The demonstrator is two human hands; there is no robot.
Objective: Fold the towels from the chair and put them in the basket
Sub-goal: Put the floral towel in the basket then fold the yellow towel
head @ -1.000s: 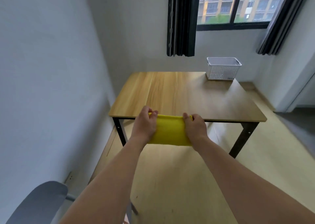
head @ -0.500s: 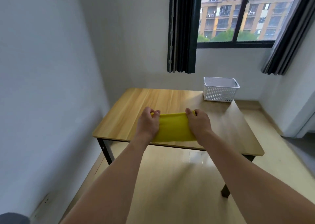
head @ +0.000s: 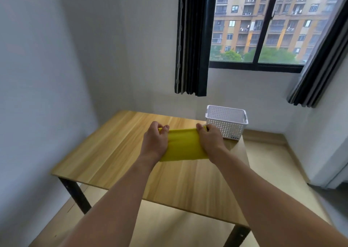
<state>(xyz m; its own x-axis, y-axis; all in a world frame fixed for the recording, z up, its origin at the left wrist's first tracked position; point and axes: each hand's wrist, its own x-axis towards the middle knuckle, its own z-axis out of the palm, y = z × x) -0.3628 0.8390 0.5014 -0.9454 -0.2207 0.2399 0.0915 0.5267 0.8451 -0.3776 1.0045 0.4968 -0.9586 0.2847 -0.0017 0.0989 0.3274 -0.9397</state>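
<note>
Now over the table (head: 105, 152) rather than short of its near edge as a second ago. Yellow towel (head: 183, 146) stretched between left hand (head: 155, 140) and right hand (head: 210, 139), each pinching a top corner with curled fingers, cloth hanging flat above the wood. Basket (head: 227, 122) much nearer than before, at two o'clock from the towel, just beyond the right hand. Chair gone from view. Probably about to lay the towel down for folding; basket looks empty so far.
</note>
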